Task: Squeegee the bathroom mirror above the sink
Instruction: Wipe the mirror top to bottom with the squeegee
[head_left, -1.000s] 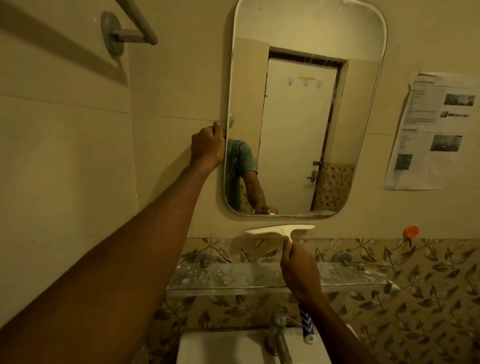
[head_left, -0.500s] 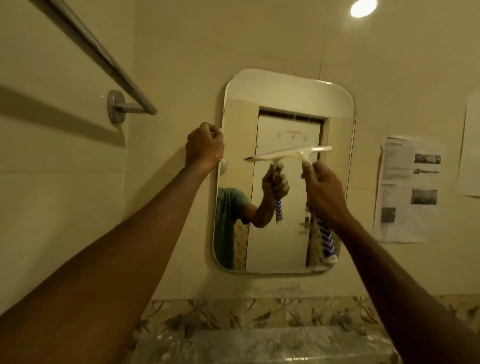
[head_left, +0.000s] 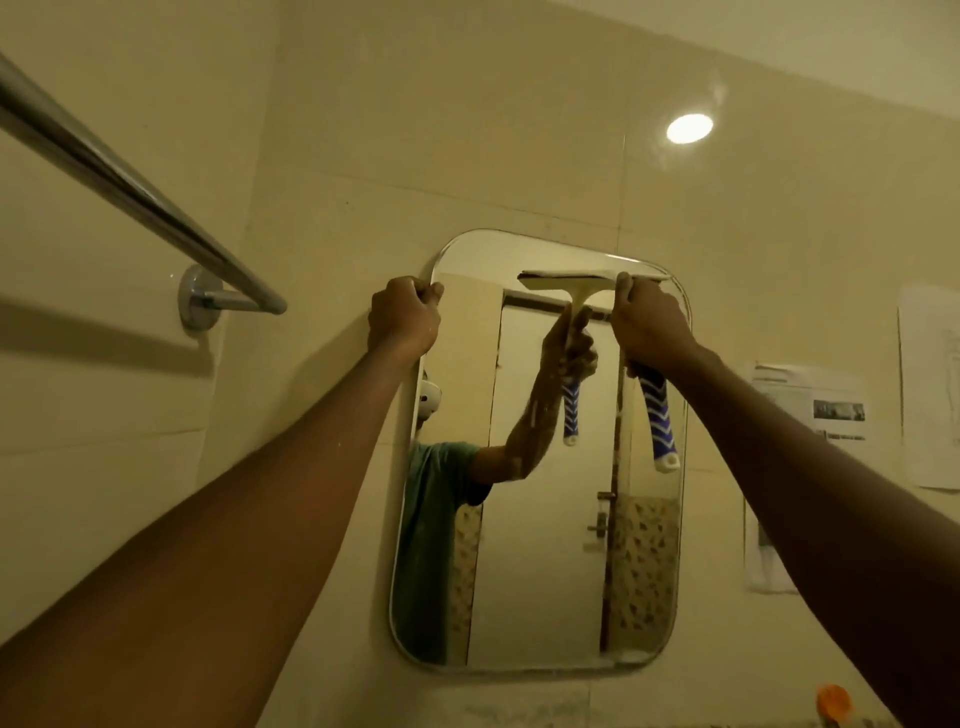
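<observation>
Cream blade (head_left: 597, 276): was laid level against the glass, just under the top edge of the mirror (head_left: 540, 571), towards its right side.
Squeegee (head_left: 658, 415): was held upright, its blue-and-white handle left hanging below the fist.
Right hand (head_left: 649, 327): fingers were wrapped tightly round the neck of the handle, just beneath the blade.
Left hand (head_left: 405, 318): fingers were curled over the mirror's upper left edge, apparently to steady it.
Step judged: a downward stroke was about to be started from the top.
Risk, streaks: a strip could be missed if pressure were applied unevenly from a grip set towards the blade's right end.
Risk, mounting: the mirror might be shifted on the wall if it were pulled by the left hand.
Surroundings: a towel rail (head_left: 130, 192) was fixed to the left, papers (head_left: 810, 410) to the right.
</observation>
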